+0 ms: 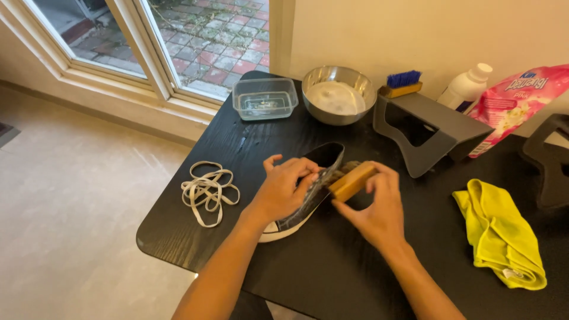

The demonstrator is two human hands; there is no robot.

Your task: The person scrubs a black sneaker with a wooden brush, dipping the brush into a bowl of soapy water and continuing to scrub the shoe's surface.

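A: Count?
B: 1 shoe (308,192), dark w/ white sole, near table (367,261) front edge. 2 brushes: wooden one (352,181) in use, blue-bristled one (402,83) on grey stand (427,127). 1 yellow cloth (501,234) by right edge. Laces (208,191), count unclear, left edge.
A: Hands?
B: L hand (284,189) clamped on shoe. R hand (376,207) gripping wooden brush against shoe's side.
A: Containers?
B: 3 along back edge. Steel bowl (338,93): white foamy liquid. Clear tub (265,98): a little clear liquid. White bottle (466,89): can't tell.

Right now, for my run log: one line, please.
left hand steadies shoe | right hand presses wooden brush on shoe | black table
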